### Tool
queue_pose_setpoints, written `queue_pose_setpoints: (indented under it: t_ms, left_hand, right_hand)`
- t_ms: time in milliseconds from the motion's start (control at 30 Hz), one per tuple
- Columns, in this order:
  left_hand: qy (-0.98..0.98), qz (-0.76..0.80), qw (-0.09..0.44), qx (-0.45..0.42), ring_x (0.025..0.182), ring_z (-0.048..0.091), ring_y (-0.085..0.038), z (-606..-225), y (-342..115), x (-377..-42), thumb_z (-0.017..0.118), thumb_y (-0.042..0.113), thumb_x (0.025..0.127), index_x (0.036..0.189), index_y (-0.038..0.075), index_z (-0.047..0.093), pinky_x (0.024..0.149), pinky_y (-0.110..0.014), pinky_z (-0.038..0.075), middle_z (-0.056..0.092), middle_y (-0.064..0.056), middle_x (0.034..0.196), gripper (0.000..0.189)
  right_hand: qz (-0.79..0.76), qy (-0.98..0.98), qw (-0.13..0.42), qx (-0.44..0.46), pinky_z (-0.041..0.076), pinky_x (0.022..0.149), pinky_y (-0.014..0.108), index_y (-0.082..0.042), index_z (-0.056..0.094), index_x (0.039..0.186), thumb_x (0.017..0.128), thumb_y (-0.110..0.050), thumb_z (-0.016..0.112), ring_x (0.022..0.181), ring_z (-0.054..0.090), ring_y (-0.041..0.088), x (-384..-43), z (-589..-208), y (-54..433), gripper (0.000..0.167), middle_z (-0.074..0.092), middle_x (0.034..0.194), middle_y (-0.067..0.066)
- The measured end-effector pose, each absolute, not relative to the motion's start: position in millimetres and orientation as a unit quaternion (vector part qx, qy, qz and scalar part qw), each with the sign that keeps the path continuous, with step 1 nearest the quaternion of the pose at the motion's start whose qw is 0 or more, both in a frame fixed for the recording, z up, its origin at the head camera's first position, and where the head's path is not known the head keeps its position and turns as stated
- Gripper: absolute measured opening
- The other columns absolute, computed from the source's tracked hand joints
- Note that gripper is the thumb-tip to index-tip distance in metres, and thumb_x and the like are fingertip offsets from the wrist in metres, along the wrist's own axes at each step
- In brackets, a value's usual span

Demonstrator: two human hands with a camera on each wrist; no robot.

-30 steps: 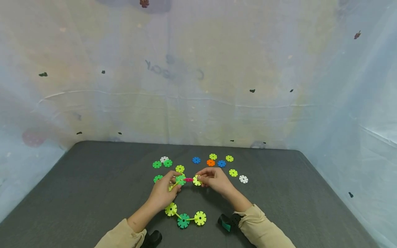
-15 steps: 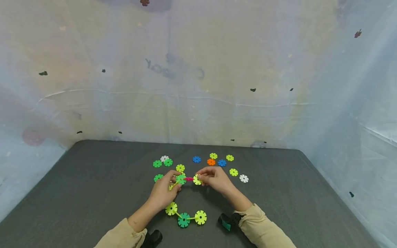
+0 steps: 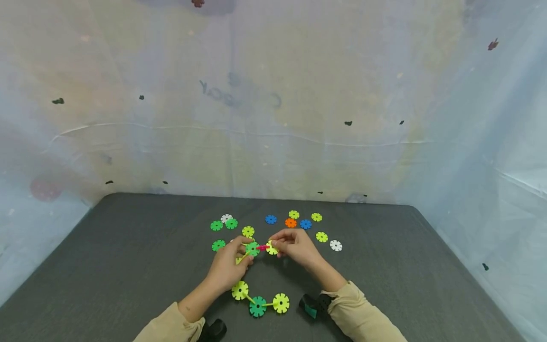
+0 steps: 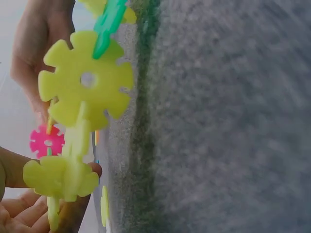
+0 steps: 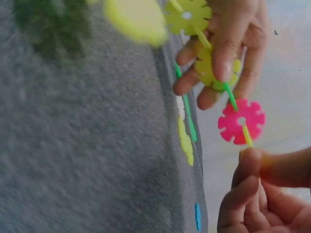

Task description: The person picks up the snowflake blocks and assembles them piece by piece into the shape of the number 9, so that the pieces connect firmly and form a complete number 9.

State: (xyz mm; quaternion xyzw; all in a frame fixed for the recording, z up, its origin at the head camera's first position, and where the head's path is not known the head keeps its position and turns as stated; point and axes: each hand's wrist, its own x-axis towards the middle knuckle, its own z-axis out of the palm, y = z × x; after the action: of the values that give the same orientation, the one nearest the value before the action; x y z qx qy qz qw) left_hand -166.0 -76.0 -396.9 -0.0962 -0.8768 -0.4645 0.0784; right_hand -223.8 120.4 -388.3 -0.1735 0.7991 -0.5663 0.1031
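A chain of notched plastic discs, slotted edge to edge, spans my two hands. My left hand [image 3: 228, 265] grips the chain near a green disc [image 3: 252, 249], with the thumb over a yellow disc [image 5: 216, 68] in the right wrist view. Slotted to that green disc is a pink disc [image 5: 242, 121]. Its other side meets a yellow disc [image 3: 271, 247], which my right hand [image 3: 299, 247] pinches between thumb and fingers. The rest of the chain hangs toward the front, ending in a yellow, a green [image 3: 258, 307] and another yellow disc [image 3: 281, 303].
Loose discs lie on the dark grey table [image 3: 406, 266] beyond the hands: green ones [image 3: 216, 225] at the left, blue [image 3: 271, 219] and orange [image 3: 290, 223] in the middle, yellow and white [image 3: 335, 245] at the right. A pale sheet [image 3: 273, 118] hangs behind the table.
My left hand has shifted slightly right, bringing the green disc closer to the yellow one. The chain's front end has also moved a little right. My right hand stays nearly still.
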Motion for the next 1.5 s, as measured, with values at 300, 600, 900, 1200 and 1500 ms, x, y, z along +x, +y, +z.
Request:
queue_pose_setpoints:
  t_ms: [300, 600, 900, 1200, 1500]
  left_hand:
    - [-0.874, -0.469, 0.086, -0.094, 0.076, 0.069, -0.019, -400.0, -72.2, -168.7, 0.068, -0.002, 0.085, 0.117, 0.002, 0.061, 0.063, -0.031, 0.052, 0.069, -0.004, 0.081, 0.033]
    - [-0.864, -0.483, 0.097, -0.100, 0.076, 0.070, -0.021, -401.3, -69.1, -168.0, 0.069, -0.002, 0.083, 0.111, 0.002, 0.060, 0.066, -0.032, 0.054, 0.067, -0.004, 0.080, 0.030]
    - [-0.875, -0.468, 0.068, -0.098, 0.063, 0.057, -0.018, -400.0, -65.6, -172.0, 0.074, 0.010, 0.082, 0.106, 0.004, 0.055, 0.056, -0.029, 0.045, 0.066, -0.020, 0.108, 0.031]
    - [-0.868, -0.480, 0.073, -0.108, 0.076, 0.068, -0.020, -395.8, -61.1, -182.5, 0.074, 0.009, 0.083, 0.113, 0.010, 0.062, 0.068, -0.035, 0.053, 0.069, -0.008, 0.097, 0.032]
    - [-0.844, -0.524, 0.048, -0.105, 0.057, 0.065, -0.017, -393.6, -62.4, -183.7, 0.069, 0.000, 0.084, 0.117, 0.009, 0.065, 0.051, -0.022, 0.052, 0.064, -0.012, 0.094, 0.035]
  right_hand:
    - [-0.581, 0.795, 0.076, -0.157, 0.056, 0.060, 0.036, 0.009, 0.068, 0.099, 0.090, -0.005, 0.064, 0.057, 0.062, 0.014, -219.6, -394.2, 116.1, 0.017, 0.068, 0.080, 0.014]
    - [-0.571, 0.806, 0.059, -0.147, 0.056, 0.064, 0.040, 0.007, 0.070, 0.099, 0.090, -0.006, 0.065, 0.059, 0.062, 0.022, -220.7, -387.7, 115.3, 0.017, 0.069, 0.080, 0.012]
    - [-0.572, 0.790, 0.080, -0.207, 0.056, 0.074, 0.043, 0.007, 0.066, 0.112, 0.094, -0.011, 0.062, 0.072, 0.065, 0.023, -221.7, -393.6, 124.6, 0.026, 0.067, 0.095, 0.023]
    - [-0.582, 0.766, 0.116, -0.248, 0.056, 0.079, 0.043, 0.007, 0.060, 0.121, 0.095, -0.005, 0.057, 0.089, 0.068, 0.036, -222.4, -391.9, 130.5, 0.029, 0.064, 0.105, 0.027]
    - [-0.569, 0.789, 0.091, -0.213, 0.056, 0.080, 0.042, 0.009, 0.060, 0.119, 0.094, -0.010, 0.061, 0.089, 0.069, 0.029, -227.4, -391.6, 144.5, 0.032, 0.066, 0.105, 0.028]
